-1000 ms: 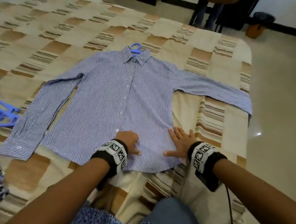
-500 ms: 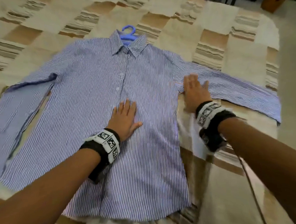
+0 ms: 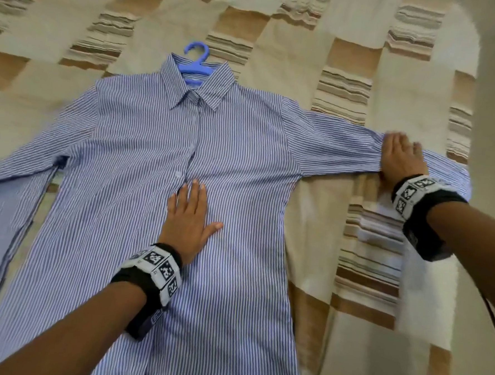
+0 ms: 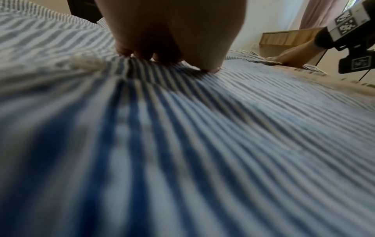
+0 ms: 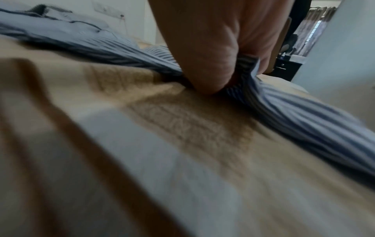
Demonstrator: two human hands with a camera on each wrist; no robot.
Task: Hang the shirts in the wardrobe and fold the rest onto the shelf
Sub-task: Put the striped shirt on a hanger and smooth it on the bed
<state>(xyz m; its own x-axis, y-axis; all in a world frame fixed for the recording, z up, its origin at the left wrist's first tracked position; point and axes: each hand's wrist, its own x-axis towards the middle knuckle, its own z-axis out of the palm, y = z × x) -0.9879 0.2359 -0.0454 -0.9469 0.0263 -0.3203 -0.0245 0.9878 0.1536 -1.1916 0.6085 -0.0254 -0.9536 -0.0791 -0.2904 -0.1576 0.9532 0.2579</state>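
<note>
A blue-and-white striped shirt (image 3: 236, 163) lies buttoned and spread flat on the bed, with a blue plastic hanger (image 3: 196, 59) inside its collar and the hook poking out above. My left hand (image 3: 207, 205) presses flat on the shirt front beside the button placket, fingers straight; the left wrist view shows its fingertips (image 4: 125, 52) on the striped shirt cloth (image 4: 202, 128). My right hand (image 3: 393, 155) is out on the shirt's right sleeve (image 3: 335, 146). In the right wrist view its thumb (image 5: 207, 83) and fingers pinch a bunched fold of that sleeve (image 5: 294, 115).
The bed is covered by a beige and brown checked bedspread (image 3: 359, 281). Its right edge (image 3: 465, 258) runs just past my right hand, with pale floor beyond. The shirt's left sleeve (image 3: 14, 190) bends down along the left side of the bed.
My left hand slid up from the hem to mid-chest. My right hand moved from the hem, past the armpit, out along the right sleeve and now pinches it. The view leaned forward.
</note>
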